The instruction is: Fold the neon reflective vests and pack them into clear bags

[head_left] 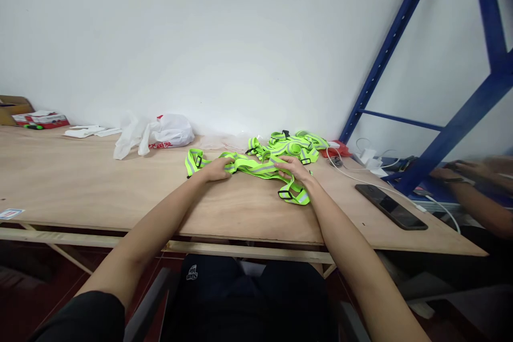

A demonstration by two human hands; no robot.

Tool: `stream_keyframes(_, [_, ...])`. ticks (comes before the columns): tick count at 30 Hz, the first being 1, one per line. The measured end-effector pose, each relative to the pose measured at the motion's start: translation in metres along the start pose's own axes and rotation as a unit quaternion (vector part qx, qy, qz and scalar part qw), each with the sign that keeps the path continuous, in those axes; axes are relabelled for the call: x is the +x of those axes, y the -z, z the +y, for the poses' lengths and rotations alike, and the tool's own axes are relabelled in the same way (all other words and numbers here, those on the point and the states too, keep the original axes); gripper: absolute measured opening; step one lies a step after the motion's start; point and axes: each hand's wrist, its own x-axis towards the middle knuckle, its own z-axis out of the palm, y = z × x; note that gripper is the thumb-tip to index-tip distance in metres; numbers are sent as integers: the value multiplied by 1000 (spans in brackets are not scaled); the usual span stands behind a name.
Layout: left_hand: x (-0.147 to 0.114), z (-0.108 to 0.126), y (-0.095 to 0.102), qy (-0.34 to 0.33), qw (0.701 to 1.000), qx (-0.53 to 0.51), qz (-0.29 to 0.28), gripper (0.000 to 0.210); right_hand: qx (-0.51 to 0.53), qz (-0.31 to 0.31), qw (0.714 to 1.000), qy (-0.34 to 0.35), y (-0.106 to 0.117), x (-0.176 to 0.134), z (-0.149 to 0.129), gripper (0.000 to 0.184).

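Observation:
A neon-green reflective strap (pixel 256 168) with grey stripes and black buckles stretches across the table between my two hands. My left hand (pixel 218 169) is closed on its left part, and a loop with a buckle sticks out beyond it to the left. My right hand (pixel 292 167) grips the strap farther right, fingers bent around the band. Below that hand a loose end with a black buckle (pixel 285 194) lies on the wood. Behind, a heap of similar green straps (pixel 296 143) rests near the wall.
White plastic bags (pixel 172 131) sit at the back left, with a red-and-white box (pixel 42 119) farther left. A phone (pixel 390 206) and a white cable (pixel 377 184) lie at right, by a blue metal frame (pixel 449 128). Beyond it are another person's hands (pixel 444 173).

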Motion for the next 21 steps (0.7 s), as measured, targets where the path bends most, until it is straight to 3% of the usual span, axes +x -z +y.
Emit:
stream_keyframes(2, [-3, -2, 5, -14, 999, -25, -22, 61, -38, -47, 998, -14, -1, -1, 0, 35])
stream_keyframes(7, [-9, -5, 19, -6, 998, -38, -55, 31, -141, -122, 982, -11, -4, 4, 7, 23])
stream_keyframes(12, [-15, -19, 33, 75, 996, 16, -40, 29, -233, -75, 969, 45, -9, 12, 22, 16])
stream_keyframes(16, [-22, -36, 43, 143, 987, 71, -24, 17, -285, -18, 955, 83, -12, 15, 26, 22])
stream_keyframes(21, [-27, -36, 55, 159, 980, 119, 29, 16, -324, -22, 940, 107, -17, 14, 24, 30])
